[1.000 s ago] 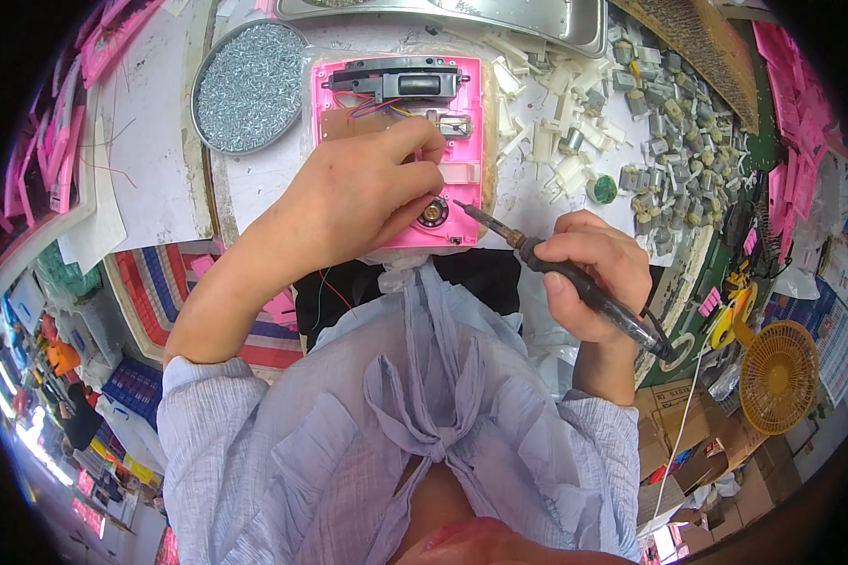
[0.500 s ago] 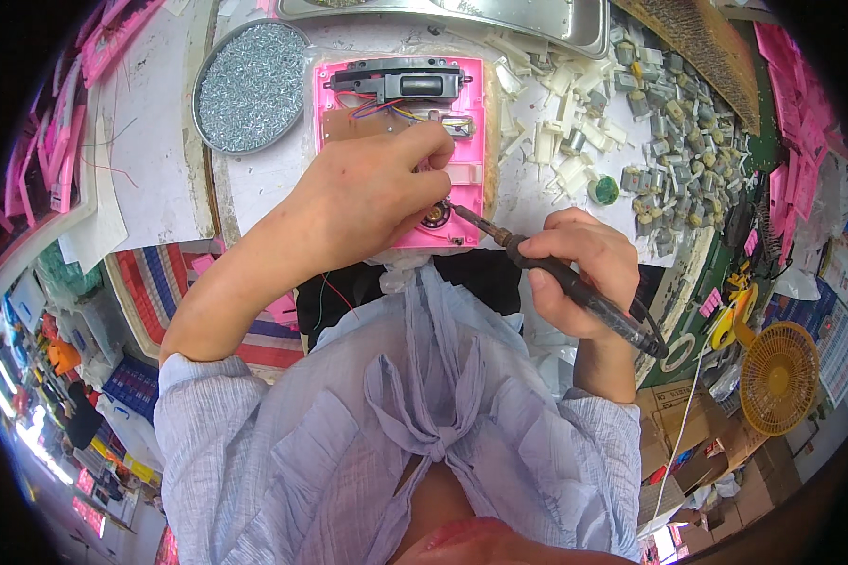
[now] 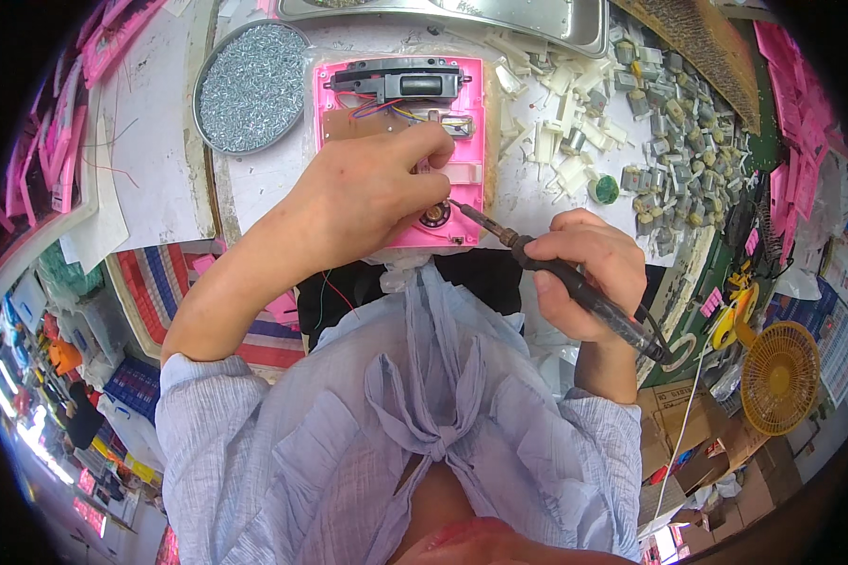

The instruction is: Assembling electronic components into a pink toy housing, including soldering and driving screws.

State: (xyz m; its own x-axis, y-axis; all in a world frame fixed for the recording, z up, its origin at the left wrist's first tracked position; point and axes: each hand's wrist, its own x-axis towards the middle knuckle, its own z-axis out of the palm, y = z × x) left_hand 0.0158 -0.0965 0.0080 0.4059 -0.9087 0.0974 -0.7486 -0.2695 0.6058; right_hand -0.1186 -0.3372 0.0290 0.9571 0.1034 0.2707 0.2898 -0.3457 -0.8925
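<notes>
A pink plastic housing [image 3: 477, 155] lies open in front of me. A long black part [image 3: 398, 83] is fitted across its far end, with thin coloured wires below it. My left hand [image 3: 372, 184] reaches over the housing, finger and thumb pinched together. Whatever they hold is hidden. In my right hand [image 3: 598, 268] is a black soldering iron [image 3: 589, 306], gripped like a pen. Its thin tip points left, close to my left fingers and just above a small round black part [image 3: 434, 216] near the housing's close edge.
A round tray [image 3: 198, 99] of small screws stands left of the housing. White plastic parts [image 3: 563, 113] and many small grey motors [image 3: 669, 141] lie to the right, by a small green round item [image 3: 604, 190]. A metal tray [image 3: 589, 38] sits at the back.
The soldering iron and my right hand have shifted slightly to the right, and the tip sits a little higher. My left hand has stayed almost still.
</notes>
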